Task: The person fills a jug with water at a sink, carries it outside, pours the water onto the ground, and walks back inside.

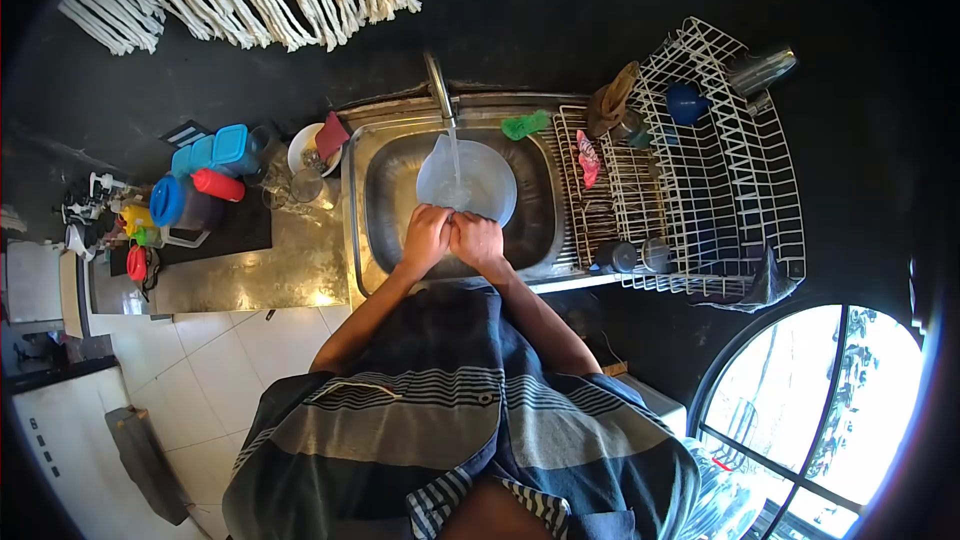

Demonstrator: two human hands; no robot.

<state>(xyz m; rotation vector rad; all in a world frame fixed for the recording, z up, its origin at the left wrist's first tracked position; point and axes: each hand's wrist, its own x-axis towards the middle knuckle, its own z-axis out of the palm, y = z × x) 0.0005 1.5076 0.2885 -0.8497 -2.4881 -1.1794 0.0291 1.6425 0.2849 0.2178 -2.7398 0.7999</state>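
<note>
- Working at the steel sink (pixel 388 172), with left hand (pixel 428 232) and right hand (pixel 477 238) side by side, close in at the near rim of a pale bowl (pixel 488 178).
- Curled inward at the fingers, but mostly hidden there: cannot tell whether grasping the rim or something small between.
- Down inside the sink with that bowl, right below the faucet (pixel 438 85), catching a running stream of water (pixel 455 152).
- Looks like a rinse or a fill in hand, judging by the flow.
- Seems to call next for a steady hold and a level rim; could slop toward the shirt (pixel 400 430) if tipped nearward.
- Now to the edges: near lip of the sink right under the wrists, faucet overhanging the far side, awkward for any straight lift.
- Open steel to either side of the bowl, enough for a slide or a turn.
- Farther right, past the sink wall, into the wire rack (pixel 690 190); farther left, onto an open stretch of counter (pixel 235 278) before the glasses (pixel 307 185).
</note>
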